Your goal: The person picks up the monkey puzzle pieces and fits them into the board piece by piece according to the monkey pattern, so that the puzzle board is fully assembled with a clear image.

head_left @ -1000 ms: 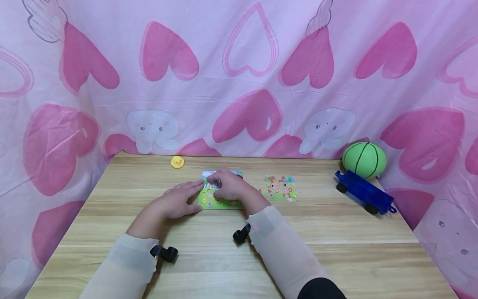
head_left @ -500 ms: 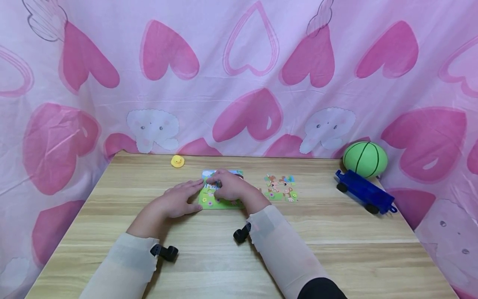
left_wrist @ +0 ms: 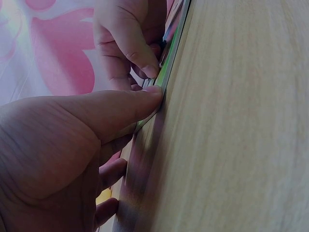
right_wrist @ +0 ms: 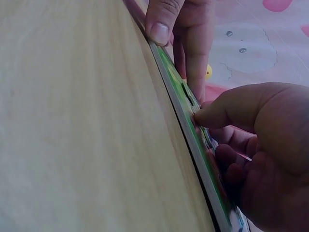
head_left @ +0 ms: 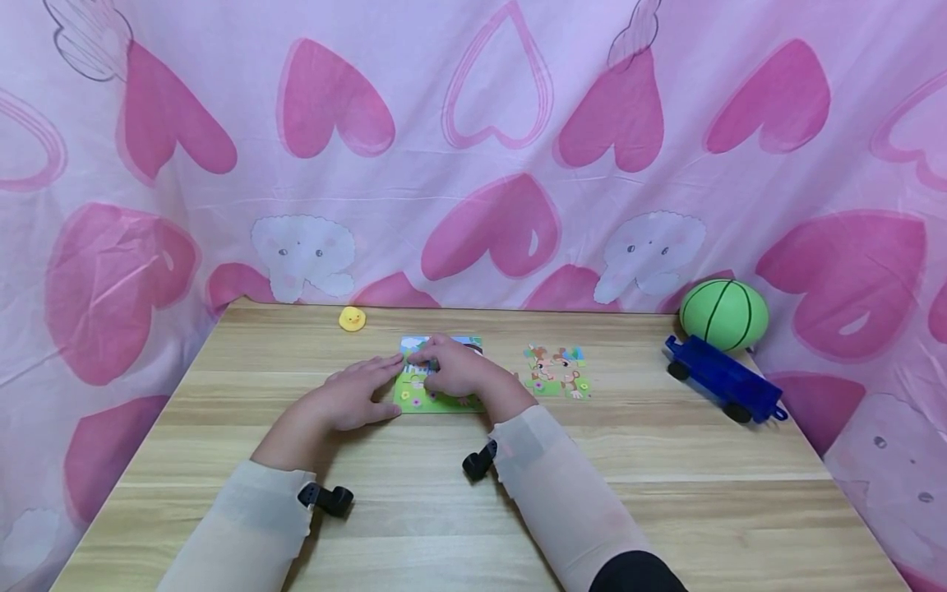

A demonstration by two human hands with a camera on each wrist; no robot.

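A colourful jigsaw puzzle board [head_left: 410, 406] with a green, flowered lower part lies flat on the wooden table. My left hand [head_left: 353, 396] rests along its left edge, fingers stretched out and thumb at the near left corner. Over the middle of the board, my right hand [head_left: 457, 368] pinches a puzzle piece [right_wrist: 194, 109] between thumb and index finger, the other fingers curled under. That hand hides most of the piece and much of the picture. In the left wrist view, the right thumb sits close beyond the left thumb, just above the board's surface.
Several joined puzzle pieces [head_left: 556, 374] showing monkeys lie right of the board. A yellow duck [head_left: 352, 319] sits at the back left. At the right edge are a green ball [head_left: 722, 315] and a blue toy trailer [head_left: 723, 381]. A pink heart-print curtain [head_left: 488, 226] hangs behind the table.
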